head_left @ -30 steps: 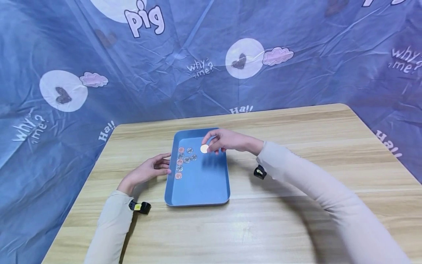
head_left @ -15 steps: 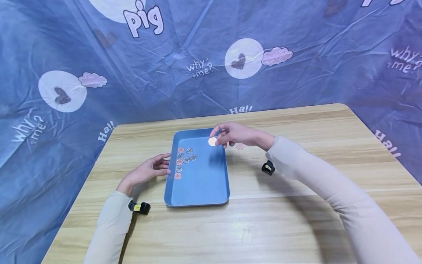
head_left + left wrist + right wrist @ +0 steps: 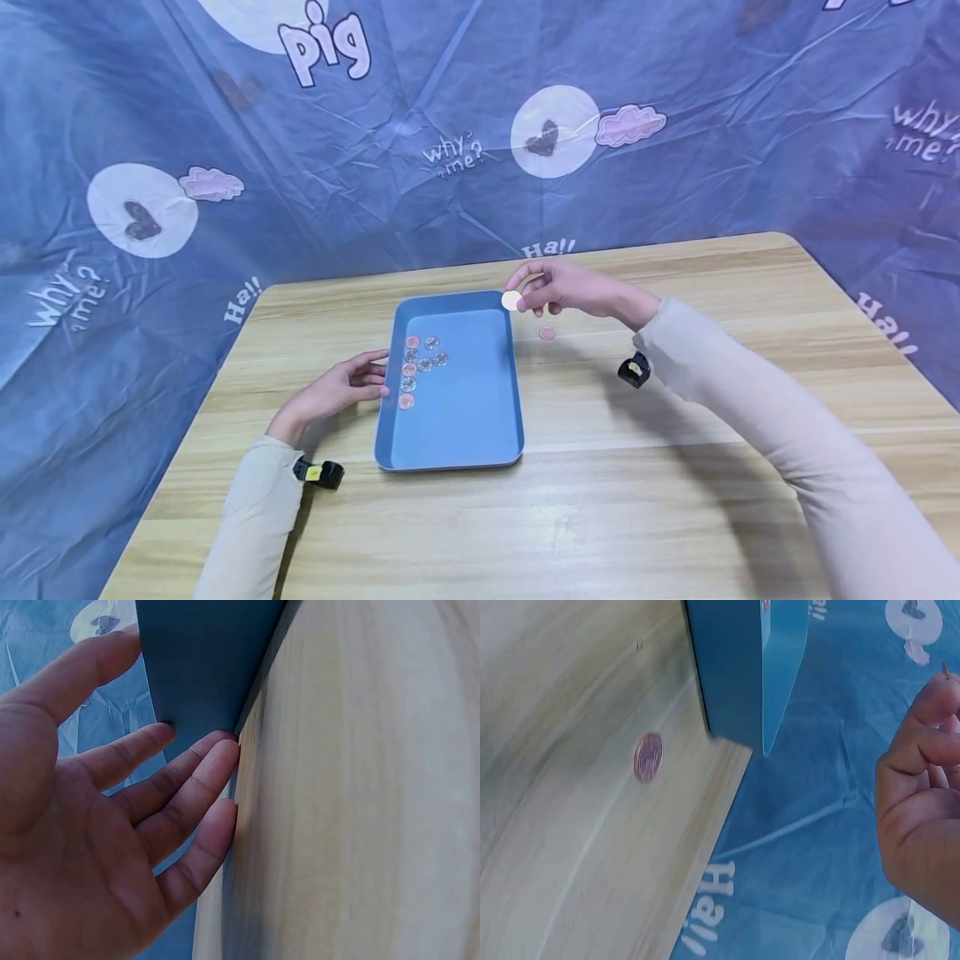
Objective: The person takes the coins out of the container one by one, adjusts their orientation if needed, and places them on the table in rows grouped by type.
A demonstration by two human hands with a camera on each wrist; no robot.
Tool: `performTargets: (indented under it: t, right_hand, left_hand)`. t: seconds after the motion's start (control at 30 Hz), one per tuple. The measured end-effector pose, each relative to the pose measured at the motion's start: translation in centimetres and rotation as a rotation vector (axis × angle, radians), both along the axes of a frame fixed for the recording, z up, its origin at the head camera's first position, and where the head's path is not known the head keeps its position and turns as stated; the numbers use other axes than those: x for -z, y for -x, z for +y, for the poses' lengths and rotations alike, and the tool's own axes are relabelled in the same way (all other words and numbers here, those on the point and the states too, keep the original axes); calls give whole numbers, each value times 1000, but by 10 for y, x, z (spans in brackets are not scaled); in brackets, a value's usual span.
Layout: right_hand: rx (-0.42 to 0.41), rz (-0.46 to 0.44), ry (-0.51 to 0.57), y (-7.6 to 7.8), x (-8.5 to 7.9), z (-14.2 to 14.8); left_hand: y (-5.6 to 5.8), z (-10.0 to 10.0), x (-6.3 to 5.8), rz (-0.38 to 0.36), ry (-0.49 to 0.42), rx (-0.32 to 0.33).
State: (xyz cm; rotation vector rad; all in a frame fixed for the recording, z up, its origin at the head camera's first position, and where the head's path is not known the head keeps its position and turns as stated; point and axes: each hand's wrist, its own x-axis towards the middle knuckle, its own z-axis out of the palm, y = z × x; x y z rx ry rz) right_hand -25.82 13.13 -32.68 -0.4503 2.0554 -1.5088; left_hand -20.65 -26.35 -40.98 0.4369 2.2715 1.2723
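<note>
My right hand (image 3: pixel 566 292) pinches a coin (image 3: pixel 512 300) between thumb and fingers, above the far right corner of the blue tray (image 3: pixel 457 433). The coin's face looks washed-out white in the head view; only its thin edge shows in the right wrist view. My left hand (image 3: pixel 333 390) rests against the tray's left side, fingers extended, thumb at the rim. Inside the tray, copper-coloured coins (image 3: pixel 406 402) and silver coins (image 3: pixel 440 359) lie flat, several in a column along the left wall and some just right of it.
A single copper-coloured coin (image 3: pixel 649 757) lies on the wooden table (image 3: pixel 637 508), right of the tray and below my right hand. Behind the table hangs a blue printed cloth (image 3: pixel 360 208). Each wrist wears a black camera band (image 3: pixel 318 474).
My right hand has moved right and away from me with the coin, from over the tray's inside to its far right corner. The coin on the table has come into sight. My left hand stays put.
</note>
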Motion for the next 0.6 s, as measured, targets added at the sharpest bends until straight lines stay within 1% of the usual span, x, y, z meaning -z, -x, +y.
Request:
performTargets:
  t: [0.1,0.27,0.4,0.6]
  right_hand:
    - [24,36,-19,3,-1,7]
    - [54,65,-36,10,-4,18]
    - [80,63,-41,15,-4,25]
    - [95,46,-57,21,1,35]
  left_hand:
    - [0,0,0,2,8,-3]
    - [0,0,-1,3,19,-12]
    - [0,1,-1,4,26,-13]
    - [0,0,-2,5,25,-5]
